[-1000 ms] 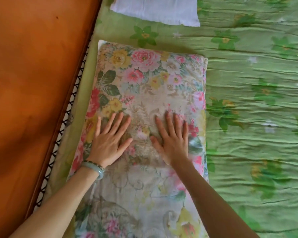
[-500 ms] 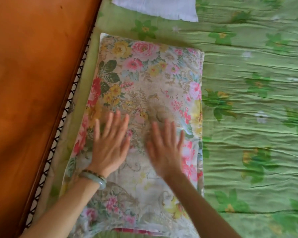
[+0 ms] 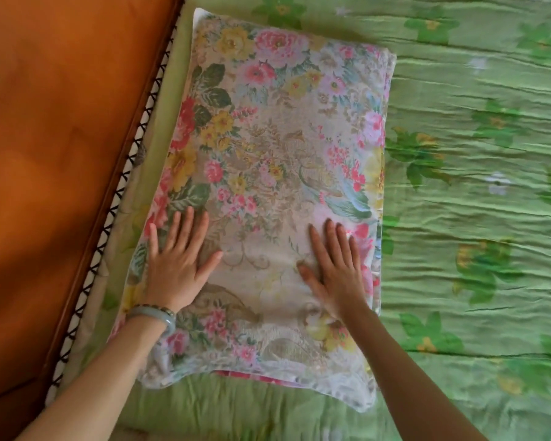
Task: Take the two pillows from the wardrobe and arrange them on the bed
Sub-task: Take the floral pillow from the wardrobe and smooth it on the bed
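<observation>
A floral pillow (image 3: 274, 160) with pink and yellow flowers lies flat on the green bed cover (image 3: 477, 237), close to the wooden headboard. My left hand (image 3: 175, 259) presses flat on the pillow's near left part, fingers straight, a pale bangle on the wrist. My right hand (image 3: 334, 265) lies flat on the near right part, fingers straight. A pink edge of another layer (image 3: 245, 377) shows under the pillow's near end; what it belongs to is unclear. A second pillow is not plainly visible.
The orange-brown wooden headboard (image 3: 54, 173) runs along the left, with a black-and-white laced mat edge (image 3: 121, 198) beside it. The green flowered cover spreads wrinkled to the right and toward me.
Both hands slid down the pillow toward me and apart, left to the left edge, right to the right edge. The white cloth at the top has left the view.
</observation>
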`<action>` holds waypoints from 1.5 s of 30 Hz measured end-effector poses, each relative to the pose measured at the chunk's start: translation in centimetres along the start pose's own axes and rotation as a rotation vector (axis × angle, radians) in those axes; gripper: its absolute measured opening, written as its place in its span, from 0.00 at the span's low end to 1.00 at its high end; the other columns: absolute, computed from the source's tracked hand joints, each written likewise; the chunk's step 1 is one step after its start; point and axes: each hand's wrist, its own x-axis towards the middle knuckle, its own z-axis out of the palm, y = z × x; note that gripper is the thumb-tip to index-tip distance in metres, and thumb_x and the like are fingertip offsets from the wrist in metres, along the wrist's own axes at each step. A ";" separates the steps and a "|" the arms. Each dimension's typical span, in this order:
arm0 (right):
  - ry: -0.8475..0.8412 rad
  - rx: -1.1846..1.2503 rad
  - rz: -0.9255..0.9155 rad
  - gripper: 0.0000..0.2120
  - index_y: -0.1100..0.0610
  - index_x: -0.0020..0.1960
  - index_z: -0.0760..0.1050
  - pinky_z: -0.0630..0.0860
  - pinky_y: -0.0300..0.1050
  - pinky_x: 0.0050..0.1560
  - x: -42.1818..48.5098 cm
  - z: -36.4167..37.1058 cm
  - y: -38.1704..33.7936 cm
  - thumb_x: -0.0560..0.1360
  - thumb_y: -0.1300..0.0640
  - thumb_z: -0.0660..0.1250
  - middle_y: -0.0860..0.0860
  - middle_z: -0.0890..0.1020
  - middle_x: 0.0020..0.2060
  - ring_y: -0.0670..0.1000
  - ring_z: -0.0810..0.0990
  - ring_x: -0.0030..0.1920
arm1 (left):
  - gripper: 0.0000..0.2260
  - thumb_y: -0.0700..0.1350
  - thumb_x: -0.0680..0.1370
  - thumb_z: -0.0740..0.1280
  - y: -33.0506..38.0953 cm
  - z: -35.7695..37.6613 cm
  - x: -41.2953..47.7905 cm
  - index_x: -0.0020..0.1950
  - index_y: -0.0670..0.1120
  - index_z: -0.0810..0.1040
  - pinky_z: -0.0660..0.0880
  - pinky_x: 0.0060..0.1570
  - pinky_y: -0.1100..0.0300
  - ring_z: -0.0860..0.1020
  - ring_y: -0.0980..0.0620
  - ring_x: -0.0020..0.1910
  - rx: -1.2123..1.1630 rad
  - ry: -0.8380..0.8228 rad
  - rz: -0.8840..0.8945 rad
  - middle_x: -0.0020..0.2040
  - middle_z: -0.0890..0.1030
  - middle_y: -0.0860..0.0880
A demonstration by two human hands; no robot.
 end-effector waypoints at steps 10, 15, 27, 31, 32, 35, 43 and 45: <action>0.097 0.077 0.061 0.32 0.51 0.78 0.44 0.42 0.62 0.74 -5.6 -2.5 -5.0 0.79 0.41 0.49 0.60 0.47 0.77 0.61 0.43 0.77 | 0.29 0.60 0.83 0.42 -0.2 -1.1 -6.2 0.80 0.46 0.46 0.36 0.75 0.46 0.44 0.48 0.79 -0.080 0.089 -0.070 0.80 0.48 0.45; 0.100 0.021 -0.182 0.26 0.51 0.75 0.63 0.56 0.63 0.70 -7.3 1.3 -11.7 0.78 0.47 0.54 0.59 0.62 0.74 0.61 0.61 0.74 | 0.26 0.56 0.83 0.45 5.3 1.7 -10.1 0.78 0.45 0.56 0.48 0.75 0.40 0.55 0.45 0.77 -0.049 0.099 0.201 0.78 0.60 0.42; 0.158 -0.114 -0.296 0.27 0.48 0.77 0.56 0.60 0.61 0.72 -12.4 4.2 -0.2 0.80 0.42 0.53 0.59 0.61 0.75 0.61 0.59 0.75 | 0.30 0.65 0.80 0.46 -3.4 4.8 -13.4 0.80 0.53 0.53 0.47 0.75 0.39 0.49 0.44 0.79 0.152 0.090 0.321 0.78 0.58 0.42; 0.142 -0.013 -0.226 0.29 0.52 0.76 0.56 0.60 0.60 0.72 -14.9 2.6 2.1 0.78 0.44 0.59 0.62 0.60 0.74 0.63 0.60 0.74 | 0.37 0.70 0.77 0.46 -6.9 3.3 -15.8 0.80 0.50 0.53 0.47 0.75 0.41 0.55 0.37 0.77 0.025 -0.030 0.100 0.79 0.55 0.39; 0.121 0.072 -0.151 0.31 0.52 0.76 0.57 0.61 0.58 0.71 -15.6 2.2 2.4 0.78 0.46 0.62 0.63 0.58 0.75 0.61 0.58 0.75 | 0.39 0.70 0.75 0.50 -7.8 3.1 -16.4 0.80 0.48 0.52 0.50 0.74 0.41 0.56 0.37 0.76 -0.067 -0.059 -0.012 0.78 0.56 0.38; 0.071 0.549 0.343 0.29 0.54 0.75 0.62 0.70 0.49 0.63 -18.0 1.3 2.6 0.77 0.52 0.68 0.58 0.63 0.72 0.54 0.66 0.69 | 0.34 0.65 0.78 0.58 -9.9 2.5 -18.3 0.77 0.47 0.60 0.63 0.68 0.46 0.66 0.42 0.71 -0.588 -0.090 -0.350 0.74 0.67 0.41; -0.153 1.094 0.843 0.13 0.66 0.58 0.77 0.76 0.47 0.40 -20.5 0.6 3.6 0.75 0.62 0.69 0.58 0.83 0.45 0.56 0.79 0.41 | 0.13 0.51 0.77 0.69 -11.2 1.3 -18.1 0.51 0.41 0.82 0.74 0.50 0.55 0.79 0.49 0.45 -1.063 -0.305 -0.713 0.46 0.82 0.41; -0.174 1.069 0.865 0.13 0.68 0.56 0.78 0.76 0.47 0.38 -20.6 0.4 3.5 0.74 0.64 0.70 0.61 0.82 0.44 0.57 0.79 0.40 | 0.09 0.47 0.75 0.72 -11.5 0.9 -18.1 0.44 0.41 0.82 0.70 0.42 0.56 0.77 0.49 0.40 -0.933 -0.333 -0.569 0.42 0.82 0.38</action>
